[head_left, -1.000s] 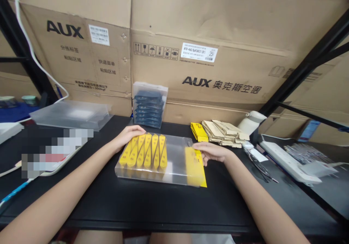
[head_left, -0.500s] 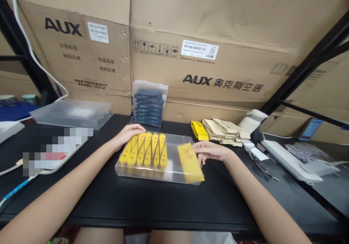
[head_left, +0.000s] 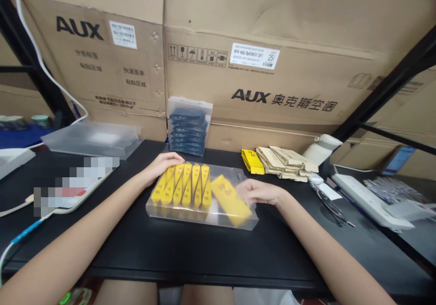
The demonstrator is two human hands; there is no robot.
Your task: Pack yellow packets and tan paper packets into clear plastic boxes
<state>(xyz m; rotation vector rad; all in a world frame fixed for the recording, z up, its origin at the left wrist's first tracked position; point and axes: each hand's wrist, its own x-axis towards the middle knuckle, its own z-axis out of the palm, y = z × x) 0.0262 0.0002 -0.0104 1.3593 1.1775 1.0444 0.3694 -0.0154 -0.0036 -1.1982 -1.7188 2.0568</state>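
Note:
On the black table lies a clear plastic box [head_left: 200, 216], its left part filled with a row of several yellow packets [head_left: 180, 187] standing folded side by side. My left hand [head_left: 165, 165] is closed on the box's far left corner, fingertips by the packets' upper ends. A loose yellow packet [head_left: 231, 201] lies slanted inside the right part of the box. My right hand [head_left: 260, 191] is at the box's right end, its blurred fingers against this packet's right edge; the fingertips are partly hidden.
Behind the box stands a clear case of dark blue packets [head_left: 189, 127] against the cardboard [head_left: 289, 77]. Back right are another yellow packet [head_left: 252, 161], beige packets [head_left: 282, 159], a white bottle [head_left: 322, 149] and a power strip [head_left: 371, 200]. A clear empty case [head_left: 91, 139] lies left.
The loose yellow packet has slid left and further into the box, turning more slanted. My right hand has moved slightly with it. My left hand keeps its place on the box.

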